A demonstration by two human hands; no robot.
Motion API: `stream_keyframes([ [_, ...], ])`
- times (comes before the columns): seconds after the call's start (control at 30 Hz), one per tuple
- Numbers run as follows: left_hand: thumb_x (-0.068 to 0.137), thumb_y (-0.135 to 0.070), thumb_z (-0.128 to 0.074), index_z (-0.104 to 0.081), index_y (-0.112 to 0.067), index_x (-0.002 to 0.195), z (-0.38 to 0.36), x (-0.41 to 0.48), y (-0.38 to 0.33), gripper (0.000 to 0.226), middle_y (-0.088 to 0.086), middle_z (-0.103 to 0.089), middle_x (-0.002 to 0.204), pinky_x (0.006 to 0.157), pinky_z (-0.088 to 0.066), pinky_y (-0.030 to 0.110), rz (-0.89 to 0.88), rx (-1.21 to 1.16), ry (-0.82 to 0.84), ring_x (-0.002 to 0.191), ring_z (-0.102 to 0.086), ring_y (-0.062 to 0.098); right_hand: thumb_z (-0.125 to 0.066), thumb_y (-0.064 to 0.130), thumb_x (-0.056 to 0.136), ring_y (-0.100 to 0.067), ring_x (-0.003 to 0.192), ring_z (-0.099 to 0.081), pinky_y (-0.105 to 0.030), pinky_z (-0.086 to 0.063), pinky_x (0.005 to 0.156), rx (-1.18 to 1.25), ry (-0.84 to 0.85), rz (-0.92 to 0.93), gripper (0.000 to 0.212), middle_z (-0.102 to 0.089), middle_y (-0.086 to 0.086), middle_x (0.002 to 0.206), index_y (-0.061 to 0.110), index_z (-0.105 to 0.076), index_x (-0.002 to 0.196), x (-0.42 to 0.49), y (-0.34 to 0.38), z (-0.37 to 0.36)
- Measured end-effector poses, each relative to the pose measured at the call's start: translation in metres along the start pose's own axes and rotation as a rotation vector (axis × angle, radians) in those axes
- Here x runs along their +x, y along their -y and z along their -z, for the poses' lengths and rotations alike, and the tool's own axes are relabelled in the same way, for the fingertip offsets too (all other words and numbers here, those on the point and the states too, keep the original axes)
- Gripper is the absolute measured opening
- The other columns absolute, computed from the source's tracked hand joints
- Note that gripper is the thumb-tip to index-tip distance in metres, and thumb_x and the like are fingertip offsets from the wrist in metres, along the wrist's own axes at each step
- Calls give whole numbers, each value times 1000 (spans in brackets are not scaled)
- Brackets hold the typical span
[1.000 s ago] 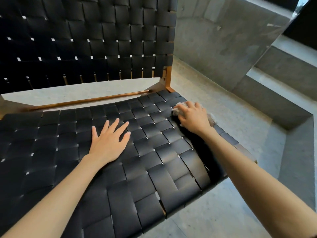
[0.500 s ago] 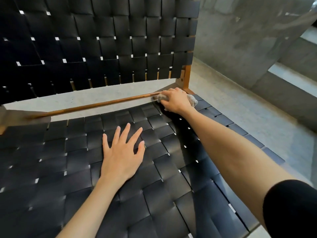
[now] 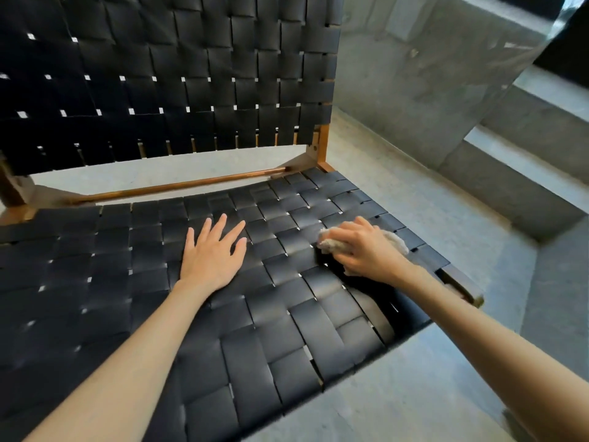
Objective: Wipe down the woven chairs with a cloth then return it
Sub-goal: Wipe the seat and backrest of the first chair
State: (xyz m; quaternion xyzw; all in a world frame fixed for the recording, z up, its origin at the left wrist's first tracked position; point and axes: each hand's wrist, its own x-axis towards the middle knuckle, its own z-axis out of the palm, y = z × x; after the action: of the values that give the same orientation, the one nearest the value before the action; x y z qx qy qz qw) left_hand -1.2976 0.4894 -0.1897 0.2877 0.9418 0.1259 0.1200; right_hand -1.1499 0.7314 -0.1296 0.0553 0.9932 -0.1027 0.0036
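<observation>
Chair fills my view, black woven seat and back. My left hand lies flat on the seat's middle, fingers straight and spread, holding nothing. Right of it, my right hand grips the cloth, pressing it onto the seat near the right edge.

One wide-angle head-worn view looks forward and steeply down, close over the black woven-strap chair seat. The black woven backrest fills 11 to 12 o'clock, and the grey concrete floor lies at 3 o'clock. Both forearms enter from 6 o'clock. The left hand is near centre, and the right hand, gripping a crumpled beige cloth, lies toward 3 o'clock.
</observation>
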Motion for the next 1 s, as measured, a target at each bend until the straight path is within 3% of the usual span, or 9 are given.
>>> stream_keyframes([
  [0.17,100,-47,-14,-11,-37,150,4,-27,0,51,-4,-2,160,117,3,42,20,1,49,147,2,21,-47,45,82,-16,94,-46,-34,-36,70,57,-50,-23,35,-63,16,105,37,-65,110,-67,18,12],
  [0.43,102,-43,-16,-16,-32,150,10,-50,3,50,-1,-6,160,118,0,41,10,-22,27,147,-1,21,-48,40,81,-19,101,-48,-38,-38,80,55,-70,62,36,-59,14,113,41,-60,114,-88,58,-6],
  [0.6,102,-43,-19,-17,-34,150,11,-48,7,49,2,-7,160,117,2,45,77,-15,6,147,1,26,-38,45,85,-22,114,-42,-41,-34,92,2,-40,113,40,-52,9,125,39,-53,122,-41,70,-27],
  [0.73,100,-48,-15,-9,-32,151,14,-34,23,53,0,-1,160,118,1,44,28,29,57,147,3,24,-49,35,94,-26,120,-38,-42,-30,98,-58,-52,63,36,-49,5,132,32,-50,130,23,67,-44],
  [1.0,100,-48,-16,-10,-42,149,12,-12,57,50,-5,-1,160,116,5,52,88,62,-30,147,6,18,-46,34,96,-31,122,-39,-46,-29,102,-57,-76,-4,35,-48,-3,134,28,-48,130,171,61,-85],
])
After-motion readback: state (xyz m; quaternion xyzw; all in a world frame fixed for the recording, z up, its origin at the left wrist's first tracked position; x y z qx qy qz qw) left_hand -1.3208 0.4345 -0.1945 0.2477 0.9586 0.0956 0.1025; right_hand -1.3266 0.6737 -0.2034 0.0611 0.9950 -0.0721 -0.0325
